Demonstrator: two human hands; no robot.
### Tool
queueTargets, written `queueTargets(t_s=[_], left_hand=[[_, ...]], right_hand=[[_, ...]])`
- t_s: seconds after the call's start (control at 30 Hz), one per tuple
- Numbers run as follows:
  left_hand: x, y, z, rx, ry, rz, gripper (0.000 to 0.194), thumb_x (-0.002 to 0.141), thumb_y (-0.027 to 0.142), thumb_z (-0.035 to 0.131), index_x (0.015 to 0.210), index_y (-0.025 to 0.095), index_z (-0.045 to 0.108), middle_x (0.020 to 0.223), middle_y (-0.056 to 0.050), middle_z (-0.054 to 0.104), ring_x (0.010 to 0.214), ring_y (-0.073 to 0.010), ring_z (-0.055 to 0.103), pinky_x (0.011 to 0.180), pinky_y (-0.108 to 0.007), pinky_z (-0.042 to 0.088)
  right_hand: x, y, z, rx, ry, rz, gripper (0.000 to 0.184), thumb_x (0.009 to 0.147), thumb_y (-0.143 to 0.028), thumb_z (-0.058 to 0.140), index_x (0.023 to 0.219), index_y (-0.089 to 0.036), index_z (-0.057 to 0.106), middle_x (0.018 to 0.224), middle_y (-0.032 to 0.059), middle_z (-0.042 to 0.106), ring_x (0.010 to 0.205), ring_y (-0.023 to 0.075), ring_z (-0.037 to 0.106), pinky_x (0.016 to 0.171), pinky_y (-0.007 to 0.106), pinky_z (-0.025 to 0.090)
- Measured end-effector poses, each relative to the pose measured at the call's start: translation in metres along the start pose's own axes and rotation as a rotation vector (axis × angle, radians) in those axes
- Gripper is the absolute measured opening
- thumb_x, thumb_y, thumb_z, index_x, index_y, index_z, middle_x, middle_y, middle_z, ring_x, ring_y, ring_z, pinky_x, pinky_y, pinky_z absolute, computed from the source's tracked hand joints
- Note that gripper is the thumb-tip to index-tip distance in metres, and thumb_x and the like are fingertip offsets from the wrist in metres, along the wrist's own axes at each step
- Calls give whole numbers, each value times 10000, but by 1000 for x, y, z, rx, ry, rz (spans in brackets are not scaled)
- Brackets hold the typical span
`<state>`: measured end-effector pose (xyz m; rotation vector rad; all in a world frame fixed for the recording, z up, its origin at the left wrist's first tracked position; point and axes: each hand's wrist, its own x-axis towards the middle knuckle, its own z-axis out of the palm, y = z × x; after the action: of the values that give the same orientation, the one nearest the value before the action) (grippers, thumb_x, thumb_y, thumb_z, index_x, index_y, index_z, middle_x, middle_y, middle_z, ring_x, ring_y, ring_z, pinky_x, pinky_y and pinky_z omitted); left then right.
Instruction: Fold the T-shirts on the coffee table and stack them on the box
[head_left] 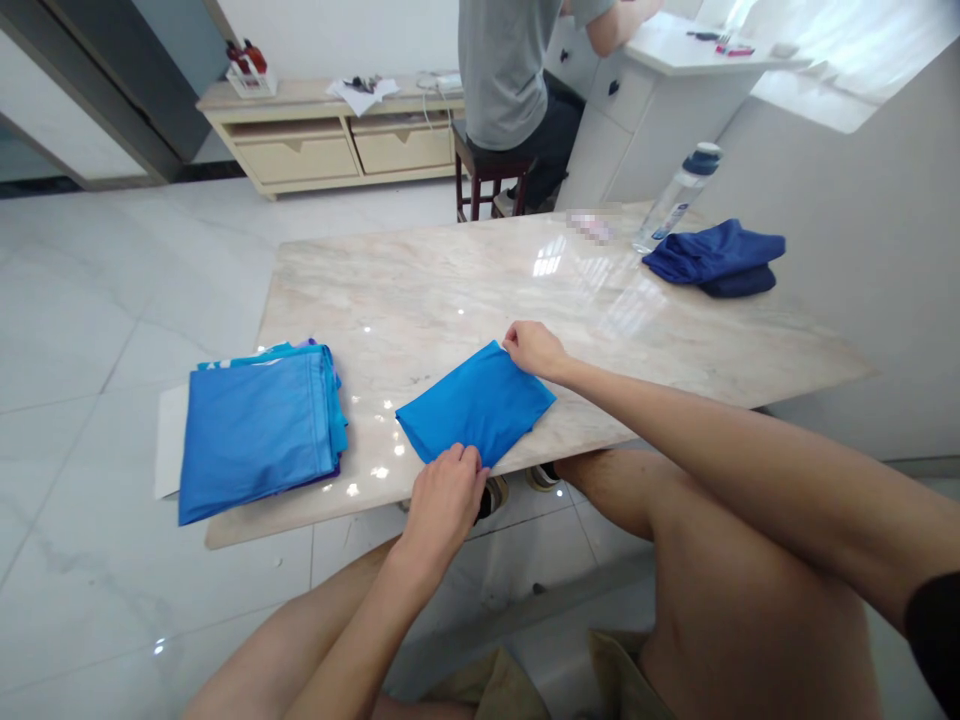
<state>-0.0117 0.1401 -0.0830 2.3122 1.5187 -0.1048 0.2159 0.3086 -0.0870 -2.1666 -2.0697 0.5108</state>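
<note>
A folded piece of bright blue cloth (480,400) lies on the marble-patterned table (420,290) in front of me. My left hand (454,490) grips its near edge, fingers closed on the fabric at the table's front edge. At the cloth's far corner, my right hand (534,348) pinches the edge between thumb and fingers. To the left rests a stack of folded blue cloths (259,425), with teal and purple edges showing beneath the top one. Part of a white sheet (171,440) sticks out under that stack.
A clear bottle (675,200) with a dark blue cap stands at the back right, beside a crumpled navy cloth (716,258). Behind the table a person (502,80) sits on a dark stool (480,170) at a white desk (675,60). A low cabinet (300,155) lines the wall.
</note>
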Motion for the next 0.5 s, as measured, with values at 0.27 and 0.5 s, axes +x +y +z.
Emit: queueTargets(t_s=[0.27,0.5], left_hand=[[39,-39,25,-23,460,96,570,1166,366,381,1664,105,473,1721,-195,512,1617,-333,447,1349,-565,347],[57,-79,45,-23,338,-66,674,1163,389,292,1758,74,317,1822,-186,343,1697,-332,337,1390,-628,256]], right_hand=[[-58,-27,62,-71,21,-509,670,1157,-409,434,1726,-56,407,1833,203,289,1718,355,238,1398,534,239],[-148,-20,112,-19,30,-587,757,1140,-447,465,1743,-6,341,1845,242,209,1742,369,140,1407,600,199]])
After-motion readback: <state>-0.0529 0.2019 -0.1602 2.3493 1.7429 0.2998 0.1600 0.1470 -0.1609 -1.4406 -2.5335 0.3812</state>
